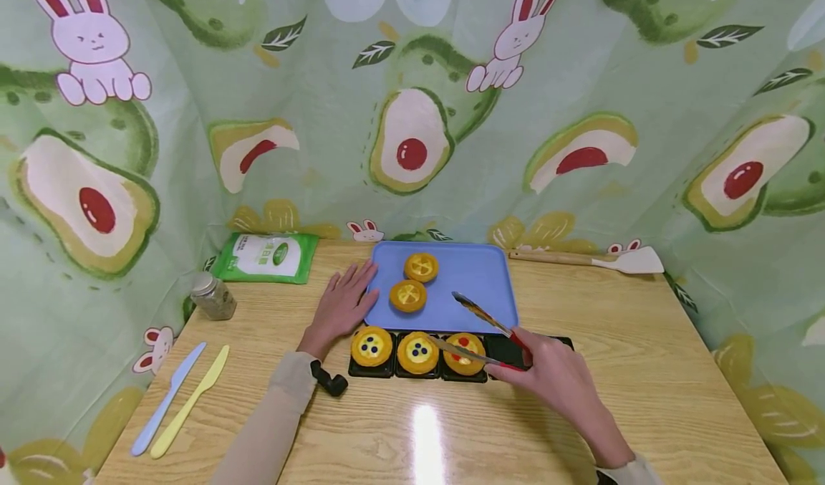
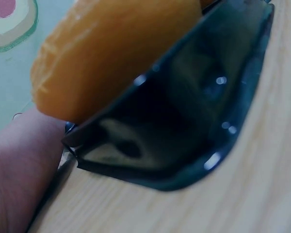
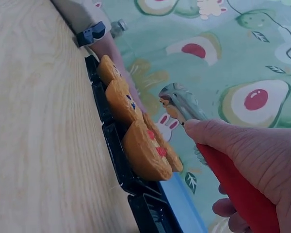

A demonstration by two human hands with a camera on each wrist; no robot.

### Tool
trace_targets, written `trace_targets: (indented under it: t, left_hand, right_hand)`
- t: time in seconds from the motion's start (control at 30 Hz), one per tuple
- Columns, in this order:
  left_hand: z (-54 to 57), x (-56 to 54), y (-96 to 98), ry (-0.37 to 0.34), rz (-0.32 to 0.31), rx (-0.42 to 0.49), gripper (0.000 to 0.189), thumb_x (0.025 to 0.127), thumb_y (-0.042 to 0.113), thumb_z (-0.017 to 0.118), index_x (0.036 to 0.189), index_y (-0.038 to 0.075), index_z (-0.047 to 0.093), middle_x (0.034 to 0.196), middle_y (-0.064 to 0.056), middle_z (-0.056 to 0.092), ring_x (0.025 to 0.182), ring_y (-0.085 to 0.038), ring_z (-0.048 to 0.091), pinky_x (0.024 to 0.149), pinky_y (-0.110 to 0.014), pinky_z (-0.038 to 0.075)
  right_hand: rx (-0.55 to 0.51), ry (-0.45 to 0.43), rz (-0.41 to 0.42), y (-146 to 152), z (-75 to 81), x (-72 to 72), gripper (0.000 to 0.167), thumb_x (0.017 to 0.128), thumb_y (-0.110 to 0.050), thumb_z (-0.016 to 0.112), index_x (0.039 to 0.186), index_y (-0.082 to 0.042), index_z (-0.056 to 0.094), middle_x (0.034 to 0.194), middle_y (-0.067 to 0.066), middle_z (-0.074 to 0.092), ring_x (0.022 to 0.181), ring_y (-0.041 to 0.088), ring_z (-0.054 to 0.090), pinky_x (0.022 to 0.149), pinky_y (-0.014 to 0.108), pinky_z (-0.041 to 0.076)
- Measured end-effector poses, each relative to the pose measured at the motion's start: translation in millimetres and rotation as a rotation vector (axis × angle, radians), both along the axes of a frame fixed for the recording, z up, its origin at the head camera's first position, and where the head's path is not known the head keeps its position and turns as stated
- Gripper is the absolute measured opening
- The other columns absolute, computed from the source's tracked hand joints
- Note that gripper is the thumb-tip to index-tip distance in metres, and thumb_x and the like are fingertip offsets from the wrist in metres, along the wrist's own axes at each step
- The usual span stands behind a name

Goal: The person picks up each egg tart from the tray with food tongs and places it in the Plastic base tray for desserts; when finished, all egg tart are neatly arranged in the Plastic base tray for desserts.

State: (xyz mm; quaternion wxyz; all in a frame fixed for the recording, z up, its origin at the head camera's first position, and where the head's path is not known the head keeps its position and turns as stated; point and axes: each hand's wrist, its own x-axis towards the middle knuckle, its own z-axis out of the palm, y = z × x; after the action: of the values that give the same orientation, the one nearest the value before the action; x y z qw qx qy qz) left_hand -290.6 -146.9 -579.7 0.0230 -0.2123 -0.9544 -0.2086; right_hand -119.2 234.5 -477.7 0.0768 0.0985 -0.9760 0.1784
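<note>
My left hand lies with its fingers straight on the left edge of a blue tray. On that tray sit two egg tarts, close together. Red-handled tongs are held in my right hand. Their arms are spread: one tip hangs over the blue tray, the other passes over a tart with red toppings. That tart and two tarts with dark blue dots sit in a row in black plastic compartments. The left wrist view shows a tart's side and black plastic up close.
A spatula lies at the back right. Left of the tray are a green-and-white packet and a glass jar. A blue knife and a yellow knife lie at the front left. A patterned curtain surrounds the table.
</note>
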Motion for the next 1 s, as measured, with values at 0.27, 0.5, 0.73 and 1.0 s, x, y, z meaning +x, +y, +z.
trace_targets:
  t: [0.27, 0.5, 0.73, 1.0]
  left_hand:
    - [-2.3, -0.8, -1.4, 0.001, 0.007, -0.014, 0.065, 0.111, 0.055, 0.031, 0.169, 0.027, 0.019, 0.175, 0.007, 0.017, 0.162, -0.028, 0.012, 0.128, -0.057, 0.006]
    - [-1.5, -1.0, -3.0, 0.001, 0.005, -0.016, 0.065, 0.111, 0.055, 0.032, 0.169, 0.028, 0.019, 0.174, 0.008, 0.016, 0.162, -0.027, 0.012, 0.128, -0.057, 0.007]
    - [-0.1, -0.2, -3.4, 0.014, 0.006, -0.013, 0.065, 0.111, 0.053, 0.034, 0.169, 0.027, 0.020, 0.174, 0.006, 0.017, 0.161, -0.029, 0.014, 0.127, -0.058, 0.008]
    - [0.2, -0.1, -0.8, 0.006, 0.002, -0.012, 0.065, 0.111, 0.055, 0.033, 0.169, 0.028, 0.020, 0.174, 0.008, 0.016, 0.162, -0.027, 0.013, 0.128, -0.057, 0.008]
  right_hand:
    - [0.012, 0.016, 0.042, -10.9, 2.2, -17.2, 0.060, 0.078, -0.072, 0.079, 0.095, -0.015, 0.069, 0.059, -0.009, 0.038, 0.047, 0.009, 0.031, 0.043, 0.026, 0.022]
    - [0.004, 0.046, 0.084, -20.8, 4.2, -34.8, 0.056, 0.078, -0.071, 0.079, 0.090, -0.017, 0.065, 0.058, -0.009, 0.037, 0.047, 0.009, 0.031, 0.043, 0.026, 0.021]
    - [-0.006, 0.052, 0.123, -33.0, 1.8, -59.8, 0.059, 0.079, -0.067, 0.082, 0.075, -0.019, 0.048, 0.058, -0.007, 0.030, 0.046, 0.011, 0.027, 0.046, 0.027, 0.017]
    - [-0.014, 0.044, 0.141, -42.0, 0.1, -81.0, 0.061, 0.080, -0.071, 0.077, 0.078, -0.013, 0.057, 0.058, -0.008, 0.029, 0.046, 0.011, 0.028, 0.045, 0.028, 0.018]
